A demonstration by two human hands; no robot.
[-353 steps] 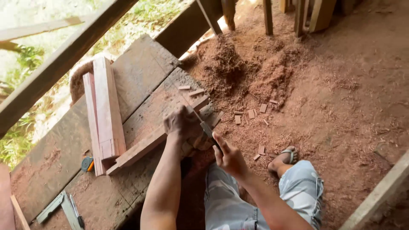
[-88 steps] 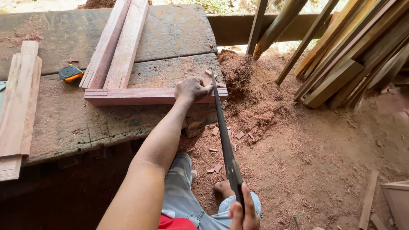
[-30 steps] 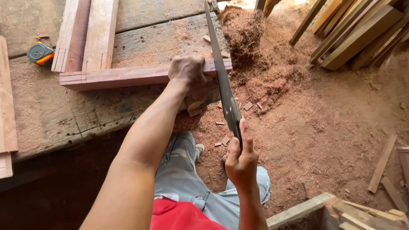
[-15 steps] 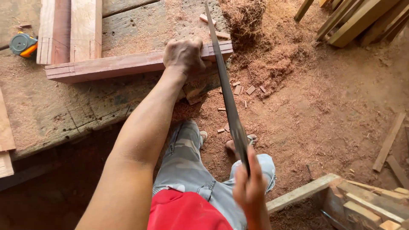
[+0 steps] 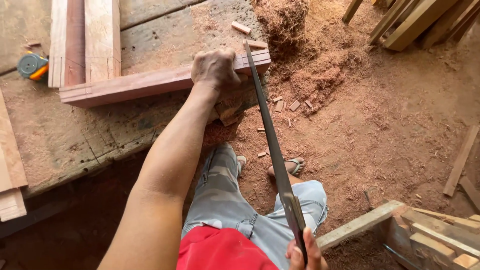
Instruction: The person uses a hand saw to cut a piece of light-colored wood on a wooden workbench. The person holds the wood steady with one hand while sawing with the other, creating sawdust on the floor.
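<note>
While pressed down near the right end of the reddish wooden bar (image 5: 150,82), left hand (image 5: 215,67) curled over it, fingers wrapped around the top. Bar flat across the worn workbench (image 5: 75,135), its end just at the bench edge. Handsaw (image 5: 272,145) blade set on the bar beside the knuckles, running back to the right hand (image 5: 305,252), closed around the handle at the frame's bottom. Tape measure (image 5: 31,66) far left; sawdust (image 5: 320,65) heaped beyond.

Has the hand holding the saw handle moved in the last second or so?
Yes. The right hand has pulled back toward the person's body, away from the reddish board on the bench, drawing the saw with it. The left hand presses the board.
</note>
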